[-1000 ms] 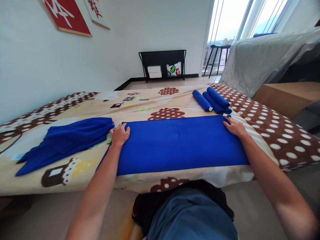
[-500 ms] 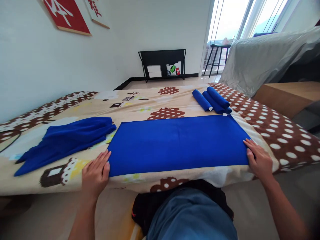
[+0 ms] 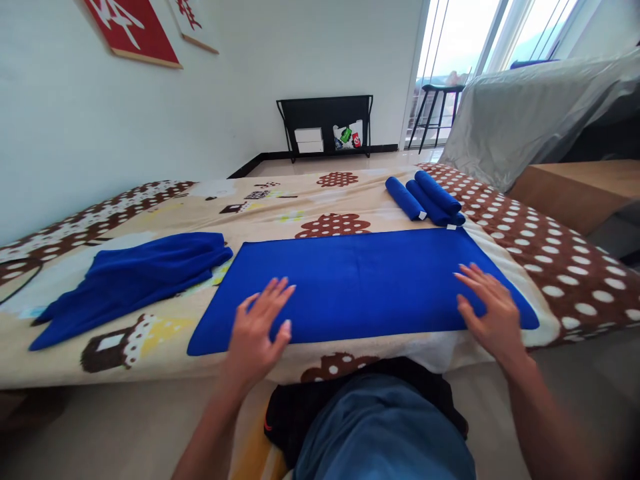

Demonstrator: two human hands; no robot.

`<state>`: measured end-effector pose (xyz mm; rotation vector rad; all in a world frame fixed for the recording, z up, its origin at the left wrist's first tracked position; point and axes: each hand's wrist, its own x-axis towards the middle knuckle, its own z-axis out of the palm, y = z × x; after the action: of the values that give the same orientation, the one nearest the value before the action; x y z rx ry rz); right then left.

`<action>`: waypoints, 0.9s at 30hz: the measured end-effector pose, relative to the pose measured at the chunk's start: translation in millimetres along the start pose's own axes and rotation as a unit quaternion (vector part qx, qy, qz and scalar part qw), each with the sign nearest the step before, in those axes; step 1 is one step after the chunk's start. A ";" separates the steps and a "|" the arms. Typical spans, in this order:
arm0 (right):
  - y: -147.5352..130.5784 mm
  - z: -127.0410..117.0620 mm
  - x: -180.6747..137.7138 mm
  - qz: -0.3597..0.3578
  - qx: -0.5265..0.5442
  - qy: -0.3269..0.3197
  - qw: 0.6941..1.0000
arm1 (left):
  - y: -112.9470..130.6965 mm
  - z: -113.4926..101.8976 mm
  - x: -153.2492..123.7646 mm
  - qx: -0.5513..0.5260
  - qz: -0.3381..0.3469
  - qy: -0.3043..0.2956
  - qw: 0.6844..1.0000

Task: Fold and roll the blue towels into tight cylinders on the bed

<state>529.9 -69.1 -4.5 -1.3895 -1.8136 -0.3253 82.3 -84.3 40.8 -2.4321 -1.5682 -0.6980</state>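
Both hands have come inward since half a second ago, from the short ends of the long flat blue terry towel onto its near part, and the towel's near corners now lie spread wider. The towel lies lengthwise across the near side of the beige bedspread with brown dotted patches, close to the bed's edge.

Parts of the towel's near edge are hidden under the palms, so I cannot tell whether they press on the cloth or hover just above it. The red wall hanging with white brush strokes is cut off by the top of the view and cannot be read. Small white tags show on the three rolled blue towels beyond the flat towel's far right corner, too small to read. Items in the black metal rack by the far wall are likewise too small to make out.

The left hand is flat, palm down, fingers fanned over the towel's near left part, gripping nothing. The right hand is the same over the near right part. A loose heap of blue towel lies just left of the flat one.
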 end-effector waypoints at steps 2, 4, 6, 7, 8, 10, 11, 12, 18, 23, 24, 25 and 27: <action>-43.6 15.1 15.4 -0.060 0.053 -0.067 0.995 | 36.8 12.7 26.8 -0.031 0.049 -0.061 0.996; -83.3 35.8 23.9 -0.099 0.076 -0.131 0.984 | 66.1 30.9 48.4 -0.051 0.069 -0.105 0.991; -113.1 57.3 24.3 -0.093 0.073 -0.158 0.980 | 85.9 50.4 61.5 -0.057 0.070 -0.125 0.988; -123.1 66.9 21.9 -0.081 0.066 -0.164 0.981 | 92.0 59.3 64.4 -0.057 0.068 -0.131 0.987; -129.9 75.0 18.3 -0.069 0.057 -0.169 0.982 | 95.9 66.9 64.9 -0.055 0.067 -0.136 0.987; -135.2 85.7 9.3 -0.057 0.035 -0.174 0.983 | 98.1 77.7 60.6 -0.046 0.062 -0.137 0.988; -135.0 88.5 4.9 -0.058 0.023 -0.172 0.983 | 97.4 80.6 56.9 -0.040 0.059 -0.132 0.989; -133.7 89.7 1.1 -0.061 0.012 -0.167 0.984 | 96.2 82.1 53.0 -0.034 0.056 -0.124 0.990; -122.9 81.0 -6.5 -0.045 -0.028 -0.133 0.990 | 89.3 76.1 39.1 -0.014 0.048 -0.095 0.994; -89.9 66.9 -15.6 -0.025 -0.065 -0.112 0.991 | 58.9 62.9 21.0 0.011 0.013 -0.097 0.995; -78.1 63.2 -19.1 -0.016 -0.077 -0.106 0.991 | 46.3 59.4 13.3 0.021 -0.003 -0.095 0.995; -64.7 59.0 -23.0 -0.005 -0.089 -0.100 0.991 | 31.7 55.7 4.2 0.032 -0.024 -0.088 0.995; -34.6 49.4 -31.6 0.026 -0.109 -0.083 0.990 | -0.8 47.9 -16.8 0.054 -0.074 -0.060 0.994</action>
<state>479.3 -72.1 -49.9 -1.6554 -1.9180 -0.4010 89.9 -79.5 -9.2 -2.3384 -1.7959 -0.4819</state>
